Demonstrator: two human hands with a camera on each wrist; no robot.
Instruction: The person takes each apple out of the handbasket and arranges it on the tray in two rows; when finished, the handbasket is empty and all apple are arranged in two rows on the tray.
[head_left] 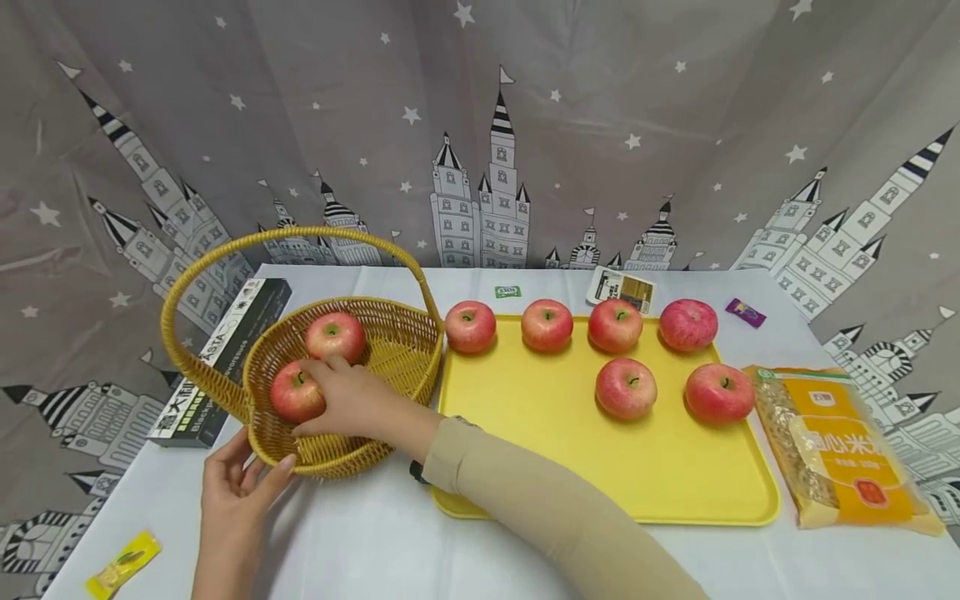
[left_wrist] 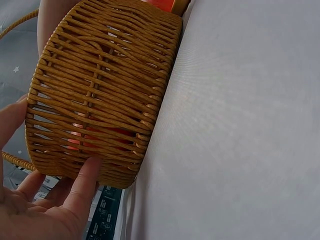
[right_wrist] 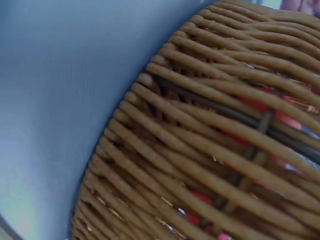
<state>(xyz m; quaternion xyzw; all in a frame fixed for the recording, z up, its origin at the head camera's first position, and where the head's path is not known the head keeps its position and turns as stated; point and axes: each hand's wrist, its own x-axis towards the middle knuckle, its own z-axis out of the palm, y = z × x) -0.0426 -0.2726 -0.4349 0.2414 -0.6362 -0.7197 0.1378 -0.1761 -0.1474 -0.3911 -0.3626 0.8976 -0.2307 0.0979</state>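
My right hand [head_left: 352,398] reaches into a yellow-brown wicker basket [head_left: 408,367] and holds a red apple [head_left: 294,396] at the basket's near left, its fingers over the apple's side. Just behind it in the basket lies a second apple [head_left: 334,333]. With my left hand [head_left: 238,483] I grip the basket's near left end; in the left wrist view, one fingertip lies at the rim and another finger [left_wrist: 86,180] presses the woven wall. The right wrist view shows the basket's weave [right_wrist: 210,135] close up, with red showing through the gaps; the right hand's fingers are hidden there.
Right of the basket, a yellow tray [head_left: 525,450] bears several apples [head_left: 626,388]. A grain bag [head_left: 847,450] lies beyond its right edge. A dark box [head_left: 225,358] sits left of the basket; a yellow packet [head_left: 123,564] lies near left. The basket handle [head_left: 300,233] arches overhead.
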